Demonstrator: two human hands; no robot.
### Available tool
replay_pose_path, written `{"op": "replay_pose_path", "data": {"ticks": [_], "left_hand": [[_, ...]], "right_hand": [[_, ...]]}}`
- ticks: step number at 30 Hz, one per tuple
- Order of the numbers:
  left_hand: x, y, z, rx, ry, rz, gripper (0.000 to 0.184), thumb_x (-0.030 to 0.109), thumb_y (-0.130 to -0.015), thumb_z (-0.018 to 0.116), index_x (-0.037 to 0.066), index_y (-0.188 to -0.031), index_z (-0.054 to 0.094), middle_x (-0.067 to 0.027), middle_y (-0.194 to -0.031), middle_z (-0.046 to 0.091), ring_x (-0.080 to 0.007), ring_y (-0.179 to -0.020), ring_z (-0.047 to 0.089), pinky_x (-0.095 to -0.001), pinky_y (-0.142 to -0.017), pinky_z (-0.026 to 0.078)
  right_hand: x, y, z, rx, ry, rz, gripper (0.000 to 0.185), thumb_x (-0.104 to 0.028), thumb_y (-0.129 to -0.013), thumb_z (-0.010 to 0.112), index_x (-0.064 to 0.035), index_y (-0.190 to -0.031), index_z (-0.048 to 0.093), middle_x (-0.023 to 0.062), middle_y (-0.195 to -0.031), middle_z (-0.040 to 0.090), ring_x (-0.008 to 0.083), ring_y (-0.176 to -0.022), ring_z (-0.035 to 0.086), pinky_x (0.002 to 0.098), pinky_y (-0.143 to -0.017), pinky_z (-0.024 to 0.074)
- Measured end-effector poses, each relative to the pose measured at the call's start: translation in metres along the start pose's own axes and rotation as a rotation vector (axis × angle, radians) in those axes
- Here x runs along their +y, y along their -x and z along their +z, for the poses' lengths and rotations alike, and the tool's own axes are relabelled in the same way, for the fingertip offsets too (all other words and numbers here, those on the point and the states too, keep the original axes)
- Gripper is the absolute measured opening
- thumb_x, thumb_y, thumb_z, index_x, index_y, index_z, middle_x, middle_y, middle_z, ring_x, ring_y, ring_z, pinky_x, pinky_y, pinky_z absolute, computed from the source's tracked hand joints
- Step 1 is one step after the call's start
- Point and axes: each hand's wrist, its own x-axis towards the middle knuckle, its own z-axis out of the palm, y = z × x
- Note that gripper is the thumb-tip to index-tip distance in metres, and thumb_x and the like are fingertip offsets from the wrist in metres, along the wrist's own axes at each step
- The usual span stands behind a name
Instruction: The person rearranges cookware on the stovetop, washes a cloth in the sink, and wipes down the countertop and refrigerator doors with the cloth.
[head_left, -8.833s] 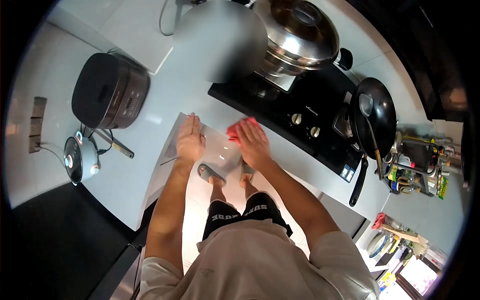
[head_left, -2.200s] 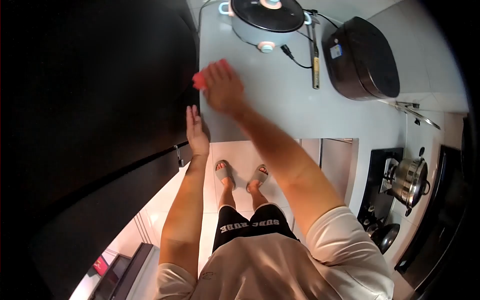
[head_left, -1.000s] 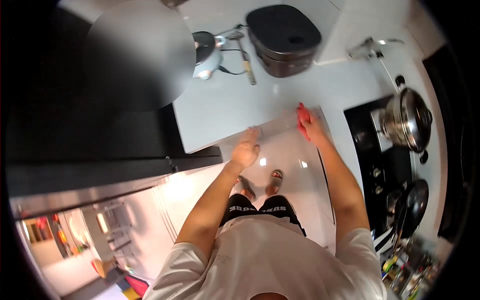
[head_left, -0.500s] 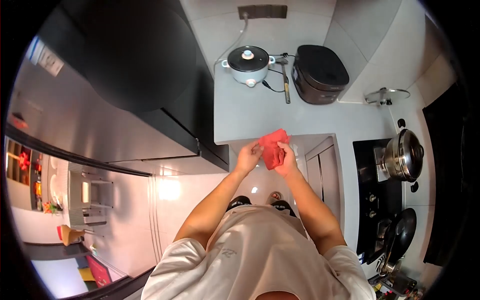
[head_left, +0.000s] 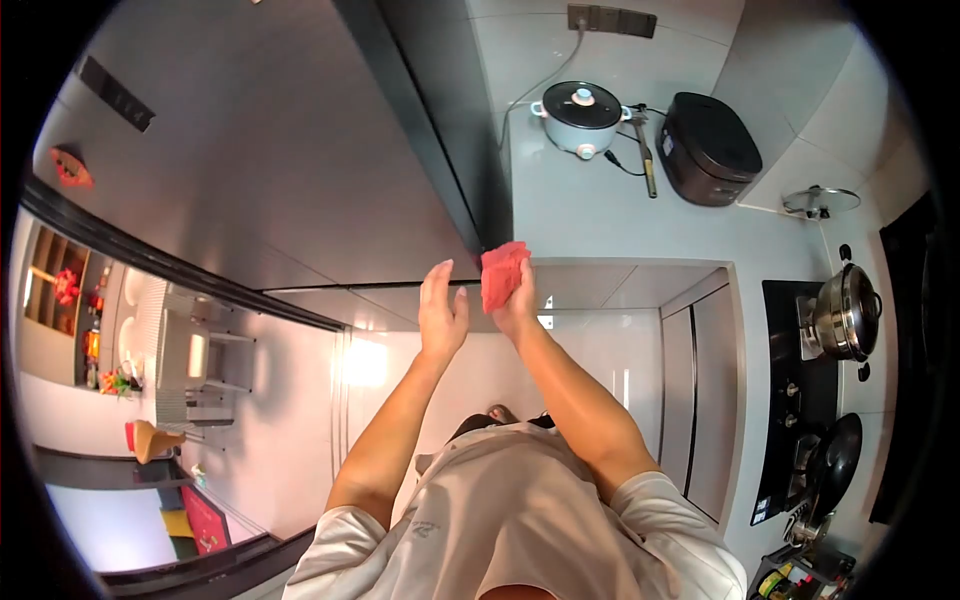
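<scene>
A folded red cloth [head_left: 503, 276] is gripped in my right hand [head_left: 519, 305], in front of the edge of the tall dark cabinet or fridge [head_left: 300, 150]. My left hand [head_left: 442, 312] is held up just left of the cloth, apart from it. Its fingers are stretched out and nothing is in it. The cloth hides part of my right fingers.
On the grey counter [head_left: 580, 220] stand a lidded electric pot [head_left: 582, 118], a long-handled utensil [head_left: 647, 165] and a black cooker [head_left: 710, 148]. To the right, a steel pot [head_left: 845, 312] and a black pan [head_left: 835, 460] are at the stove [head_left: 790, 360]. A glass lid [head_left: 820, 200] leans behind.
My left hand has come off the cloth and opened. My right hand has carried the cloth left, close to the dark front. The view has turned left, so the counter sits further right.
</scene>
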Motion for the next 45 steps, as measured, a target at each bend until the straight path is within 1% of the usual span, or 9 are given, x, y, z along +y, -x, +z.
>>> {"op": "replay_pose_path", "data": {"ticks": [6, 13, 15, 17, 20, 27, 31, 39, 45], "left_hand": [[-0.007, -0.018, -0.014, 0.021, -0.303, 0.137, 0.061, 0.002, -0.097, 0.058, -0.005, -0.157, 0.044, -0.0236, -0.167, 0.038, -0.0442, -0.156, 0.034, -0.0512, -0.126, 0.031], [-0.003, -0.034, -0.021, 0.076, -0.435, 0.193, 0.064, 0.000, -0.097, 0.058, -0.003, -0.159, 0.043, -0.0225, -0.168, 0.038, -0.0432, -0.157, 0.033, -0.0552, -0.126, 0.030], [0.003, -0.045, -0.031, 0.140, -0.449, 0.233, 0.065, 0.000, -0.096, 0.059, -0.003, -0.159, 0.043, -0.0223, -0.168, 0.039, -0.0434, -0.157, 0.034, -0.0561, -0.126, 0.029], [0.010, -0.060, -0.044, 0.194, -0.481, 0.279, 0.068, 0.000, -0.095, 0.062, -0.003, -0.159, 0.042, -0.0232, -0.168, 0.039, -0.0452, -0.156, 0.034, -0.0565, -0.126, 0.030], [0.019, -0.087, -0.062, 0.299, -0.549, 0.325, 0.072, 0.000, -0.094, 0.066, -0.004, -0.161, 0.039, -0.0252, -0.168, 0.037, -0.0469, -0.156, 0.033, -0.0564, -0.125, 0.031], [0.023, -0.115, -0.093, 0.411, -0.609, 0.341, 0.067, 0.011, -0.099, 0.066, -0.003, -0.160, 0.042, -0.0218, -0.170, 0.036, -0.0434, -0.158, 0.033, -0.0576, -0.127, 0.029], [0.019, -0.118, -0.104, 0.400, -0.620, 0.339, 0.070, 0.018, -0.100, 0.065, -0.003, -0.161, 0.039, -0.0224, -0.171, 0.034, -0.0435, -0.158, 0.031, -0.0582, -0.127, 0.027], [0.022, -0.123, -0.104, 0.391, -0.580, 0.314, 0.073, 0.020, -0.099, 0.067, -0.003, -0.162, 0.038, -0.0229, -0.170, 0.035, -0.0415, -0.159, 0.031, -0.0580, -0.127, 0.027], [0.022, -0.124, -0.120, 0.415, -0.526, 0.378, 0.074, 0.023, -0.098, 0.069, -0.003, -0.161, 0.040, -0.0231, -0.169, 0.038, -0.0406, -0.159, 0.032, -0.0575, -0.127, 0.026]], "right_hand": [[0.046, -0.029, 0.038, 0.002, 0.325, -0.059, 0.064, -0.054, -0.114, 0.041, -0.0119, -0.163, 0.043, 0.0016, -0.153, 0.054, 0.0128, -0.133, 0.051, 0.0317, -0.115, 0.0399], [0.030, -0.017, 0.104, -0.209, 0.733, -0.414, 0.060, -0.043, -0.116, 0.037, -0.0040, -0.161, 0.042, 0.0132, -0.161, 0.044, 0.0262, -0.136, 0.049, 0.0380, -0.116, 0.0384], [-0.002, -0.006, 0.154, -0.363, 0.820, -0.364, 0.065, -0.041, -0.115, 0.036, 0.0038, -0.162, 0.035, 0.0214, -0.168, 0.036, 0.0329, -0.153, 0.037, 0.0399, -0.126, 0.0276], [-0.034, 0.007, 0.213, -0.503, 1.004, -0.635, 0.068, -0.040, -0.115, 0.036, 0.0060, -0.164, 0.029, 0.0250, -0.174, 0.024, 0.0362, -0.164, 0.019, 0.0425, -0.131, 0.0162], [-0.056, 0.017, 0.259, -0.626, 1.134, -0.865, 0.069, -0.037, -0.114, 0.038, 0.0082, -0.164, 0.025, 0.0269, -0.176, 0.016, 0.0403, -0.165, 0.008, 0.0458, -0.133, 0.0098], [-0.019, 0.000, 0.157, -0.722, 1.236, -1.154, 0.073, -0.028, -0.109, 0.050, 0.0111, -0.164, 0.022, 0.0314, -0.175, 0.009, 0.0466, -0.164, 0.007, 0.0518, -0.132, 0.0092], [-0.030, -0.001, 0.192, -0.733, 1.267, -1.273, 0.073, -0.017, -0.108, 0.054, 0.0118, -0.164, 0.018, 0.0330, -0.174, 0.015, 0.0477, -0.163, 0.013, 0.0524, -0.132, 0.0140], [-0.072, 0.048, 0.375, -0.637, 1.183, -1.614, 0.083, -0.007, -0.099, 0.069, 0.0040, -0.166, 0.021, 0.0321, -0.170, 0.027, 0.0493, -0.157, 0.031, 0.0537, -0.127, 0.0296], [-0.046, 0.010, 0.275, -0.700, 1.289, -1.648, 0.091, 0.002, -0.095, 0.067, 0.0029, -0.168, 0.012, 0.0348, -0.171, 0.021, 0.0531, -0.156, 0.028, 0.0550, -0.127, 0.0293]]}}
